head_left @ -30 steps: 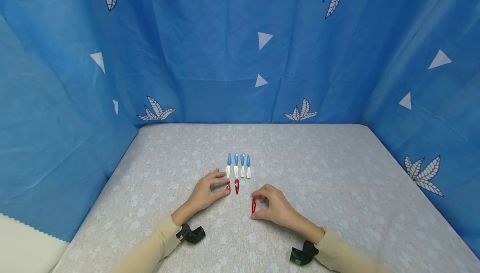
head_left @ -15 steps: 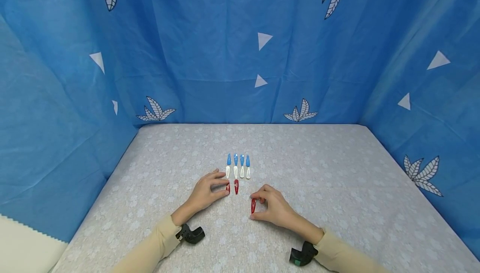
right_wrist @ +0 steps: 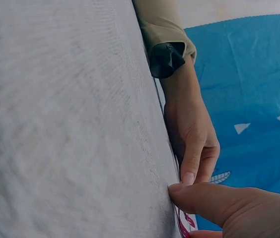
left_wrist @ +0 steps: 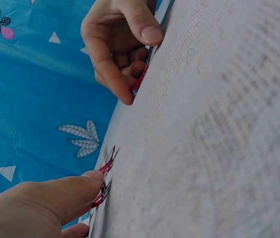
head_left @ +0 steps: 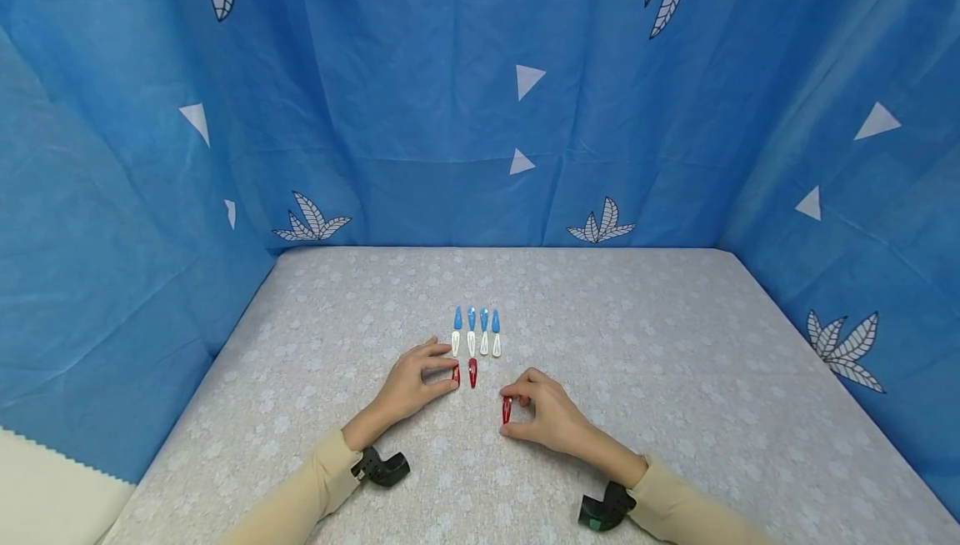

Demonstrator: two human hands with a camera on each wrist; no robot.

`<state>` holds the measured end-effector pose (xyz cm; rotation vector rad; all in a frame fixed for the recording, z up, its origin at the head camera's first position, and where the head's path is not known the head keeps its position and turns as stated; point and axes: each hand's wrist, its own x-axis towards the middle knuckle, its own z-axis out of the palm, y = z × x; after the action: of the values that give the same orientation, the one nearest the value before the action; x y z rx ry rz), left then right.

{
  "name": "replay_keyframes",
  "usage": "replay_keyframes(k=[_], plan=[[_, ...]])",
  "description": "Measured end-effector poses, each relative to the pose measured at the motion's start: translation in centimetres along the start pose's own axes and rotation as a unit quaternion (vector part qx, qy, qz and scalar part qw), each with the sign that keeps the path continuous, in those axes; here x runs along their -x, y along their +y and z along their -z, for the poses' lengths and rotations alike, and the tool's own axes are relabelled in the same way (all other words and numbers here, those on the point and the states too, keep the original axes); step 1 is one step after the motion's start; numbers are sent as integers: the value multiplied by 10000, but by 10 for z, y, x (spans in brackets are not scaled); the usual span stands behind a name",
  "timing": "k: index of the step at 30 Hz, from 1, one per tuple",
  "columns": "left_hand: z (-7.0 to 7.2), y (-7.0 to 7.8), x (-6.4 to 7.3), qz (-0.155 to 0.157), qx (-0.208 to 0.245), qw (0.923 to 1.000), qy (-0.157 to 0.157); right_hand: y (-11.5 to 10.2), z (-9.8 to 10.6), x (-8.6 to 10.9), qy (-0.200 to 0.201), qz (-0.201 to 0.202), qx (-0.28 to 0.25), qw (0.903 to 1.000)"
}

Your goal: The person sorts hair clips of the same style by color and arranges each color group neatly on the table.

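My left hand [head_left: 411, 380] pinches a red snap hair clip [head_left: 456, 375] lengthwise between thumb and finger, low at the cloth. Just right of it lies a second red hair clip [head_left: 472, 372], untouched. Farther right and a little nearer, my right hand [head_left: 553, 417] holds another red hair clip [head_left: 507, 410] by its two ends, thumb at the near end. The left wrist view shows this right-hand clip [left_wrist: 141, 79] close over the cloth, tilted between the fingers. In the right wrist view my right thumb [right_wrist: 194, 196] partly covers a red clip below it.
Beyond the red clips, several white hair clips [head_left: 471, 343] form a row, with a row of several blue hair clips [head_left: 472, 317] behind them. A pale floral cloth [head_left: 637, 328] covers the table. Blue patterned curtains [head_left: 450, 112] enclose its back and sides.
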<state>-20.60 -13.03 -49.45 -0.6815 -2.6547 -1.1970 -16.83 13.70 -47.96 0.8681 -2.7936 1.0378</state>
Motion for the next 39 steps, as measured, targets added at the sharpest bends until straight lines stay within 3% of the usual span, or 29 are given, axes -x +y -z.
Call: replay_keyframes(k=[11,22,27,39], plan=[[1,-1,-1,-34,-60,10000,30,1,4,-7,36,120,26,9999],[0,0,0,75,-64,9999,-19,5,16,-33,45,423,-69,9991],[0,2,0,234,-22,9997,-99,8,16,-45,-42,464,-68,9989],[1,1,0,223,6,9997,-127,13,8,-62,-195,405,-46,9990]])
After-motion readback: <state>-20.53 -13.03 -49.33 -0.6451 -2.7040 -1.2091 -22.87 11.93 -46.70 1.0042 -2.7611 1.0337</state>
